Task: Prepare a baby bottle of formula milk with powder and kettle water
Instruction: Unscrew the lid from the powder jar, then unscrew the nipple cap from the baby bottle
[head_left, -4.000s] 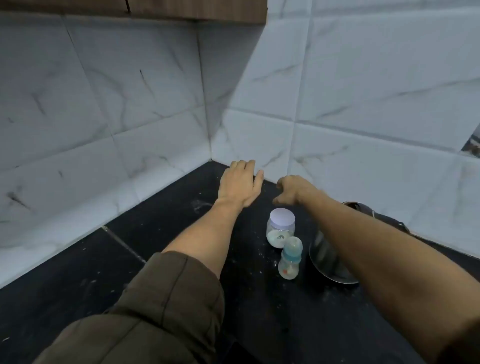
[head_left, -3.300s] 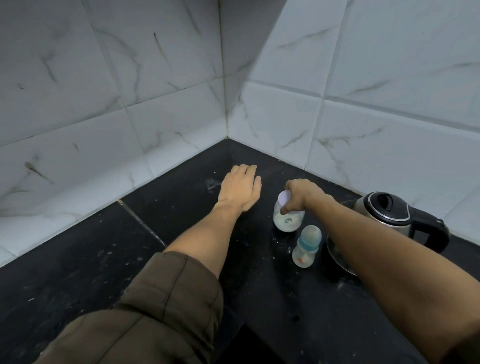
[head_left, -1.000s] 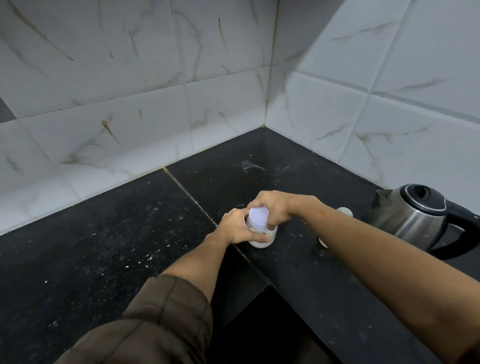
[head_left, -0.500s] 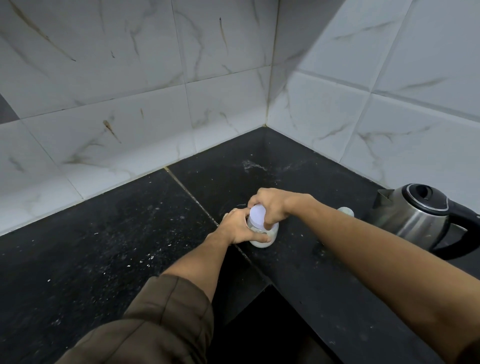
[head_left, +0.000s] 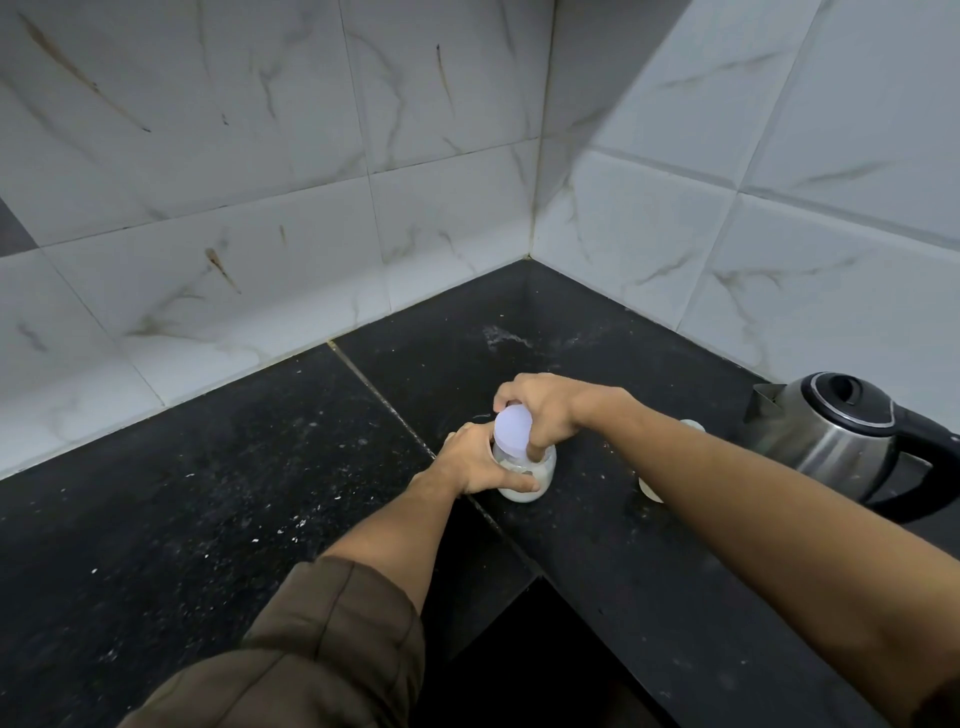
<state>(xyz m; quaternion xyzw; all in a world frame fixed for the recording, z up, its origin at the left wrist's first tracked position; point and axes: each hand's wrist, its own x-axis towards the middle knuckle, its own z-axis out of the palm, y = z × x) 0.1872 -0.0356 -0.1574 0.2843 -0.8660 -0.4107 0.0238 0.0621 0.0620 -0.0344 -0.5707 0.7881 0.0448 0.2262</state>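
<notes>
A small clear powder jar (head_left: 540, 475) with white powder in its bottom stands on the black counter (head_left: 260, 493). My left hand (head_left: 475, 462) wraps around the jar's body. My right hand (head_left: 545, 413) grips its pale lilac lid (head_left: 511, 430) from above, and the lid looks tilted toward me. The baby bottle (head_left: 691, 427) stands to the right, mostly hidden behind my right forearm. A steel kettle (head_left: 836, 436) with a black lid and handle sits at the far right.
White marble-look tiled walls meet in a corner (head_left: 530, 254) behind the counter. White specks are scattered over the black surface. The counter's inner edge drops into a dark gap (head_left: 545, 649) just in front of the jar.
Over four seconds the jar was pulled toward the counter's front edge and my left hand closed around it. In the last second the lid has tilted up under my right hand.
</notes>
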